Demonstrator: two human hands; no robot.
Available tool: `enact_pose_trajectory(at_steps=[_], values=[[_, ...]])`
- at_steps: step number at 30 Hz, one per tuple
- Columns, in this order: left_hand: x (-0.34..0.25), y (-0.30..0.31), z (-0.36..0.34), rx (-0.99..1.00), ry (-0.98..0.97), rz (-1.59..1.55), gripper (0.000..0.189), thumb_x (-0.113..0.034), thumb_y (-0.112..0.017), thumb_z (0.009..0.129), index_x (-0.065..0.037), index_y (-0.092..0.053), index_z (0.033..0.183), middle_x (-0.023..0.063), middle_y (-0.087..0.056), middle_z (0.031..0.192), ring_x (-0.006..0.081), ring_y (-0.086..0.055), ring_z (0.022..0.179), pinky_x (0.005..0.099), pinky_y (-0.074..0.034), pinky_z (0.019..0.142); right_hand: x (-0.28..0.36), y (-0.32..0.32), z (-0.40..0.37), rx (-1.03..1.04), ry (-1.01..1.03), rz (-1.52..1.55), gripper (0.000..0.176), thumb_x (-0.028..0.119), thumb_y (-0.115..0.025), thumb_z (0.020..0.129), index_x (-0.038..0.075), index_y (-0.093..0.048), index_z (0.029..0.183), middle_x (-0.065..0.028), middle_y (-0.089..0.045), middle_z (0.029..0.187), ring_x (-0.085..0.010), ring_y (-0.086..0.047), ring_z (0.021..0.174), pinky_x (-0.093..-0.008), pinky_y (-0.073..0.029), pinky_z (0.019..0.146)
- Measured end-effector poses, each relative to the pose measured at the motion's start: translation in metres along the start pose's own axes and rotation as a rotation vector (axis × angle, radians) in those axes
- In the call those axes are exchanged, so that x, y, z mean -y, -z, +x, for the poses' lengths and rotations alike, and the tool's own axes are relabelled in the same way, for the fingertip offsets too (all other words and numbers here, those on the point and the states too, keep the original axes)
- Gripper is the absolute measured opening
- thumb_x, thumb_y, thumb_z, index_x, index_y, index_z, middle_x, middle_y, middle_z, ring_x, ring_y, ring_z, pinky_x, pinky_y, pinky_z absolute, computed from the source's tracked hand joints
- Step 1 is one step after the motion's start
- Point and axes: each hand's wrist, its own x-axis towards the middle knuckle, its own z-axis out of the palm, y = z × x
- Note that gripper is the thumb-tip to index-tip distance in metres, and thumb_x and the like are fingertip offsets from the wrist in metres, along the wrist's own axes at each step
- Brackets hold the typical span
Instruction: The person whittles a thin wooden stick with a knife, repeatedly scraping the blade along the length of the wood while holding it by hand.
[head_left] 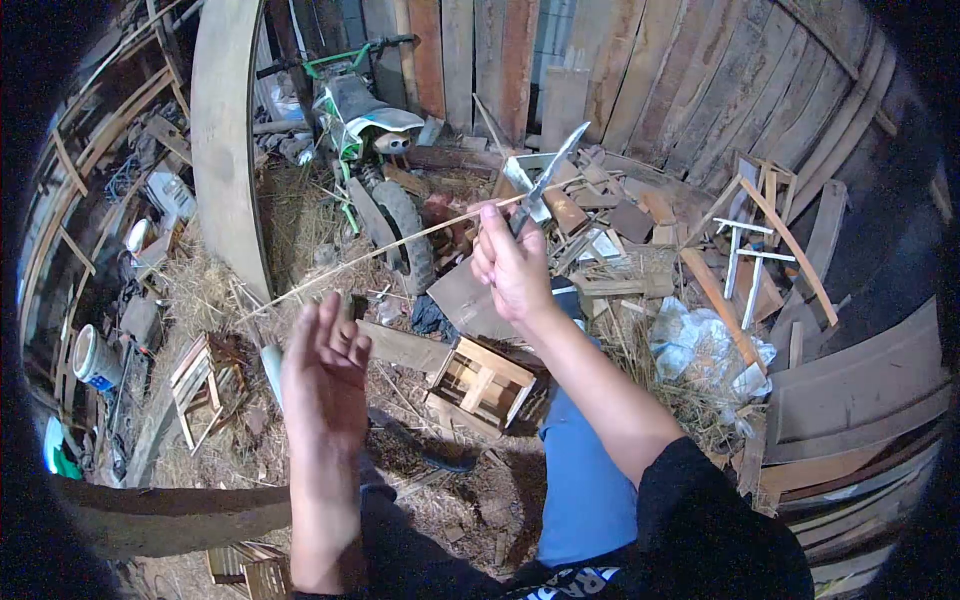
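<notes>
My right hand (512, 262) is raised near the middle, closed round the handle of a knife (552, 172) whose blade points up and to the right. The same hand pinches a long thin strip (400, 243), which slants down to the left. Under the strip's lower part, my left hand (328, 350) is held up with its fingers apart and holds nothing. Below my right hand, a small slatted wooden crate (480, 385) sits on the straw-covered ground.
A green and white motorbike (368, 130) stands behind, beside a tall curved board (228, 140). Scrap wood (640, 215) and a plastic bag (690, 340) lie at the right. A white bucket (97, 358) is at the left, near another wooden frame (205, 385).
</notes>
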Motion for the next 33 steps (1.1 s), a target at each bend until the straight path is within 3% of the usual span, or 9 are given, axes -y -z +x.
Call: enact_pose_trajectory(at_steps=[4,9,14,16,17,21,28,30,33], values=[[0.010,0.010,-0.017,0.291,-0.092,0.213,0.016,-0.016,-0.059,0.101,-0.007,-0.057,0.115,0.0034,-0.062,0.099,0.0118,-0.061,0.081,0.0258,-0.051,0.072,0.001,-0.001,0.001,-0.028,0.007,-0.081,0.018,0.024,-0.058,0.103,0.011,-0.052,0.093,0.0073,-0.036,0.056,-0.0040,-0.032,0.042,-0.0236,-0.028,0.040],[0.003,0.007,-0.007,0.386,-0.831,0.852,0.010,-0.007,-0.056,0.101,-0.002,-0.060,0.108,0.0028,-0.062,0.095,0.0098,-0.058,0.087,0.0248,-0.047,0.079,-0.003,0.003,0.001,-0.002,0.029,-0.106,0.017,0.022,-0.061,0.102,0.008,-0.059,0.093,0.0053,-0.046,0.061,-0.0029,-0.038,0.044,-0.0217,-0.030,0.040],[0.001,0.012,0.013,0.413,-0.880,1.238,0.016,-0.010,-0.066,0.093,0.002,-0.062,0.104,0.0141,-0.064,0.096,0.0240,-0.064,0.086,0.0337,-0.051,0.080,-0.003,0.004,-0.002,0.059,0.051,-0.156,0.019,0.023,-0.061,0.102,0.007,-0.058,0.090,0.0053,-0.047,0.060,-0.0032,-0.039,0.043,-0.0219,-0.031,0.040],[0.005,0.016,0.017,0.423,-0.706,1.304,0.016,-0.014,-0.064,0.095,0.000,-0.064,0.103,0.0153,-0.065,0.094,0.0265,-0.065,0.081,0.0348,-0.051,0.077,-0.002,0.005,-0.002,0.084,0.044,-0.154,0.019,0.023,-0.061,0.102,0.007,-0.058,0.091,0.0056,-0.046,0.059,-0.0033,-0.039,0.043,-0.0222,-0.031,0.041],[0.003,0.017,0.015,0.425,-0.697,1.410,0.019,-0.014,-0.062,0.098,0.002,-0.063,0.107,0.0112,-0.069,0.090,0.0154,-0.064,0.080,0.0304,-0.051,0.075,-0.002,0.006,-0.002,0.096,0.039,-0.152,0.019,0.022,-0.060,0.102,0.007,-0.057,0.091,0.0058,-0.045,0.058,-0.0034,-0.039,0.043,-0.0224,-0.031,0.041],[0.006,0.024,0.023,0.528,-0.589,1.389,0.021,-0.017,-0.059,0.101,0.002,-0.064,0.108,0.0110,-0.069,0.089,0.0140,-0.063,0.078,0.0297,-0.051,0.072,0.000,0.008,-0.001,0.047,0.036,-0.151,0.018,0.022,-0.060,0.102,0.007,-0.055,0.092,0.0055,-0.045,0.057,-0.0039,-0.037,0.043,-0.0229,-0.032,0.041],[-0.005,0.038,0.032,0.641,-0.233,1.153,0.024,-0.022,-0.055,0.104,0.000,-0.064,0.110,-0.0015,-0.061,0.081,0.0045,-0.051,0.070,0.0218,-0.039,0.060,0.004,0.023,0.005,-0.078,-0.011,-0.176,0.024,0.029,-0.054,0.105,0.007,-0.057,0.098,0.0073,-0.029,0.054,-0.0052,-0.029,0.042,-0.0248,-0.028,0.041],[-0.014,0.034,0.027,0.446,-0.005,0.799,0.022,-0.024,-0.054,0.104,-0.004,-0.063,0.104,-0.0038,-0.056,0.078,0.0054,-0.047,0.067,0.0216,-0.037,0.060,0.004,0.026,0.004,-0.022,-0.006,-0.157,0.027,0.032,-0.054,0.105,0.006,-0.058,0.099,0.0072,-0.029,0.054,-0.0050,-0.029,0.042,-0.0246,-0.028,0.041],[-0.017,0.041,0.043,0.563,-0.040,0.183,0.018,-0.019,-0.048,0.105,-0.007,-0.056,0.115,0.0010,-0.058,0.092,0.0118,-0.053,0.077,0.0263,-0.044,0.068,0.006,0.023,0.002,-0.018,-0.032,-0.172,0.026,0.031,-0.055,0.104,0.007,-0.058,0.096,0.0073,-0.030,0.055,-0.0048,-0.027,0.042,-0.0249,-0.027,0.040]])
